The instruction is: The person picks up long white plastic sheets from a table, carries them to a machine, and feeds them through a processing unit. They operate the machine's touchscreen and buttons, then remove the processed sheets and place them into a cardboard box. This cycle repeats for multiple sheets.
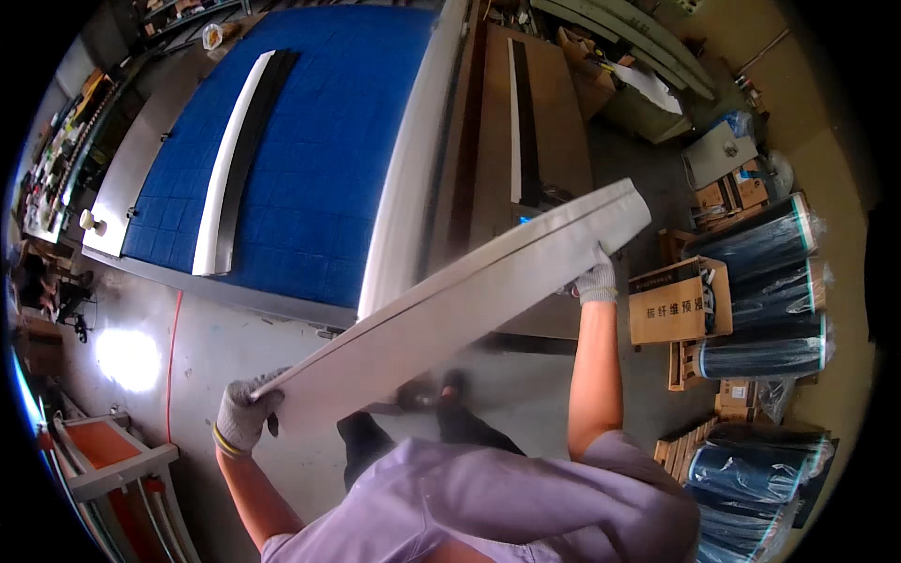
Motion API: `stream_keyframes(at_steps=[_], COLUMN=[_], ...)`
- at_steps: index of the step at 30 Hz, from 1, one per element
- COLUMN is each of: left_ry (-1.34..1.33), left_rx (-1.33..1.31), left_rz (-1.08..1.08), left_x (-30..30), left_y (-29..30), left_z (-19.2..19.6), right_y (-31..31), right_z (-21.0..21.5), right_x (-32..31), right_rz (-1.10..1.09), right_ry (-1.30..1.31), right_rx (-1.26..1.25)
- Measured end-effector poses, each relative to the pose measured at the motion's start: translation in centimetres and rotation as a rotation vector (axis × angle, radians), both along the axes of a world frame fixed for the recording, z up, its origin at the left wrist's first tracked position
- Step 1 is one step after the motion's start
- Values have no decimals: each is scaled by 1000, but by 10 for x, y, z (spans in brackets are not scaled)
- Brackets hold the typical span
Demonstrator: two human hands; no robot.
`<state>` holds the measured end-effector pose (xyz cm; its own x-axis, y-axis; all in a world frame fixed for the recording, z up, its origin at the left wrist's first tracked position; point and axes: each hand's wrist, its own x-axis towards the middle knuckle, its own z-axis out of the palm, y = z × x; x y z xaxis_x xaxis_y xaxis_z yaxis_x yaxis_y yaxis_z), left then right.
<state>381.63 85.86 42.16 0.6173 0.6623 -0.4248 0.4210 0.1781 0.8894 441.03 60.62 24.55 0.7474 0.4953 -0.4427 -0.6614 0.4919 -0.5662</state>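
Both hands, in knitted grey work gloves, carry a long, smooth, pale grey tapered panel (450, 305) slantwise above the concrete floor (216, 347). The left hand (246, 413) clamps its narrow lower end; the right hand (595, 279) grips its wide upper end. Behind lies a blue gridded mat table (319, 159) bearing a similar white-and-black strip (235, 150). Dark film-wrapped rolls (765, 281) are stacked to the right.

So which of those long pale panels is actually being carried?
The slanted one in the foreground: gloved left hand and right hand hold its ends. The other lies on the blue table.
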Motion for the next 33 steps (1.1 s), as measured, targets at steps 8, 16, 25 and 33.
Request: stream_keyframes(at_steps=[8, 16, 25, 33], left_ry=[-219, -494, -125, -88], left_rx=[-68, -88, 301, -788], left_rz=[420, 637, 522, 891], left_x=[117, 293, 312, 309], left_y=[-121, -134, -161, -151], left_z=[-25, -105, -188, -278], right_y=[156, 150, 127, 130], right_z=[159, 90, -96, -129], right_x=[122, -68, -79, -87], right_rz=[175, 434, 954, 746], right_ry=[-446, -801, -1277, -800], right_rx=[137, -563, -1165, -1233])
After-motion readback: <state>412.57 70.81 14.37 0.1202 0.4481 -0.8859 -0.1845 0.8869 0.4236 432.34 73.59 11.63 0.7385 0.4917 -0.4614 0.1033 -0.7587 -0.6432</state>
